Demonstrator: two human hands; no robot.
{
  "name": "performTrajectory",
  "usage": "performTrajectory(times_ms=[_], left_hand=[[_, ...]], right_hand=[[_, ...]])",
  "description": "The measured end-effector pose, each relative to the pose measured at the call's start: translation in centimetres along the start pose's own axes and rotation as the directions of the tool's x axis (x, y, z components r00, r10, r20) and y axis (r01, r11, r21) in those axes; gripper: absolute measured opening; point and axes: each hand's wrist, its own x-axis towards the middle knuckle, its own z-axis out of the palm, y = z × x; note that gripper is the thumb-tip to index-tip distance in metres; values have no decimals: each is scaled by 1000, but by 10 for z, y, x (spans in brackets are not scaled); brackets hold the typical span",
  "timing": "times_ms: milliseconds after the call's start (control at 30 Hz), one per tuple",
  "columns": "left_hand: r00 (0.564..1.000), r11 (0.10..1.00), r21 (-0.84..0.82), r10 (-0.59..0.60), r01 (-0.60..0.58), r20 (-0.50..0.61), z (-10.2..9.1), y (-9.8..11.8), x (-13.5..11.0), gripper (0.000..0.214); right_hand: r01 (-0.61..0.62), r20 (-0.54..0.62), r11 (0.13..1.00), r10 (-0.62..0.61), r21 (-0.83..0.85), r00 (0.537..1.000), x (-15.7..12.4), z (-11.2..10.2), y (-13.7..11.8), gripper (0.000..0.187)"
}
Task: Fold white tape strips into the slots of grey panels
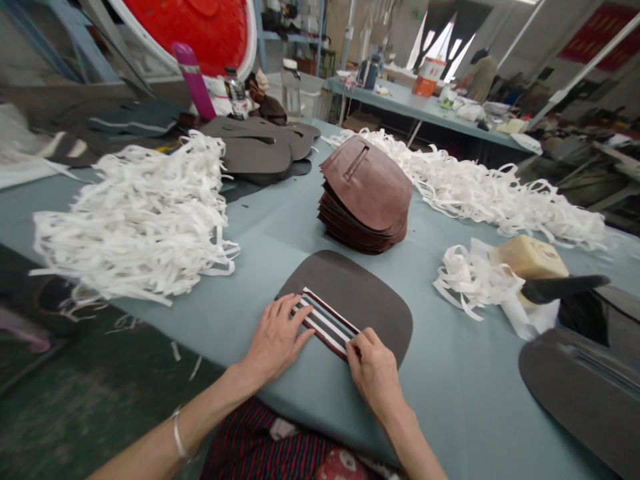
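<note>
A dark grey rounded panel [345, 280] lies flat on the table in front of me. Along its near side runs a long slot edged in dark red, with white strips [327, 325] lying lengthwise in it. My left hand [277, 333] rests on the slot's left end, fingers stretched out and pressing down. At the slot's right end my right hand [374, 367] has its fingers curled in a pinch at a white strip's end; the fingertips are partly hidden. Just beyond the panel stands a stack of brown leather pieces [373, 190], the top one with a slot cut in it.
White tape strips are heaped on the left [145, 217] and along the far right edge [495, 183]. A yellowish block [530, 257] sits by a small strip pile [470, 277]. More grey panels lie right [575, 380] and behind [255, 153]. A purple bottle [193, 80] stands at the back.
</note>
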Motion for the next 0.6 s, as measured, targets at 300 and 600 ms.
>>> performTrajectory(times_ms=[300, 600], left_hand=[[991, 972, -224, -91, 67, -97, 6, -13, 2, 27], [986, 934, -352, -118, 70, -118, 2, -20, 1, 22]], right_hand=[[-68, 84, 963, 93, -260, 992, 20, -4, -1, 16], [28, -14, 976, -31, -217, 999, 14, 1, 3, 11]])
